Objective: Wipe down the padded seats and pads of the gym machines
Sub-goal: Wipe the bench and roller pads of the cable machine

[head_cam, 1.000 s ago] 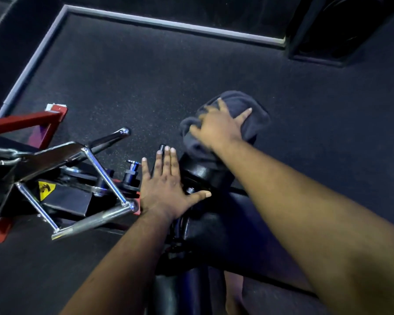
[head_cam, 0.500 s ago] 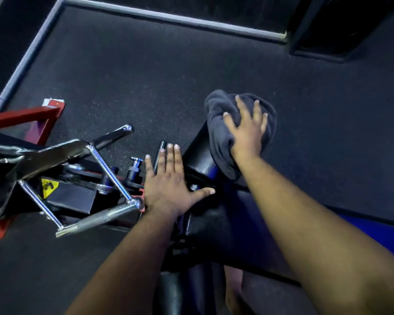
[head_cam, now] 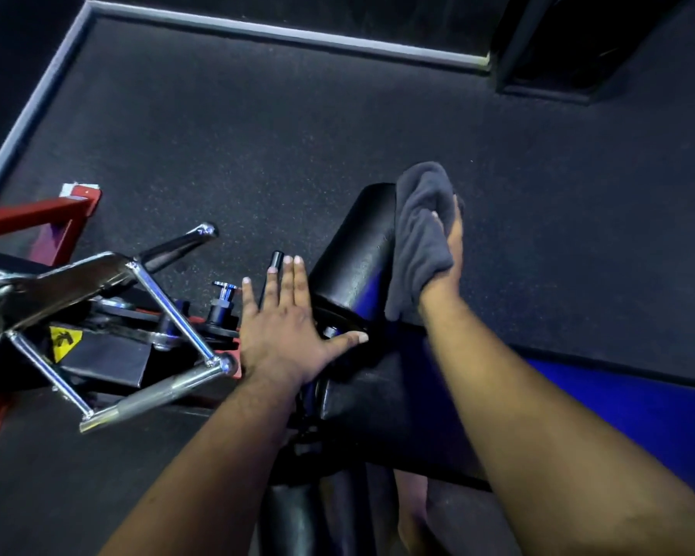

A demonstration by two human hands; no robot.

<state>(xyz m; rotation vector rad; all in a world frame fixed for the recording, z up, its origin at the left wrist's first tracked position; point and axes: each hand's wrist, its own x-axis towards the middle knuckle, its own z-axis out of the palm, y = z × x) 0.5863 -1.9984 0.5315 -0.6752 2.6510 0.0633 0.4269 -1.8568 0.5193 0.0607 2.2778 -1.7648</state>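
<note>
A black cylindrical roller pad [head_cam: 354, 250] juts forward from the gym machine at the middle of the view. A dark grey cloth [head_cam: 418, 230] lies against the pad's right side. My right hand [head_cam: 448, 258] presses the cloth to the pad from the right, mostly edge-on, with the fingers largely hidden behind the cloth. My left hand [head_cam: 285, 327] rests flat with spread, straight fingers at the pad's near left end, thumb across the hub. A larger black padded seat [head_cam: 382, 399] sits below, between my forearms.
A chrome double-grip cable handle [head_cam: 145, 339] and red machine frame [head_cam: 37, 218] lie to the left, with a pop-pin knob [head_cam: 223, 298] beside my left hand. Dark rubber flooring [head_cam: 297, 134] spreads ahead, bounded by a grey border strip [head_cam: 281, 32]. A dark machine base [head_cam: 578, 54] stands far right.
My right hand has slid the cloth from the top of the roller pad around to its right side, uncovering the pad's top. My left hand has stayed in place.
</note>
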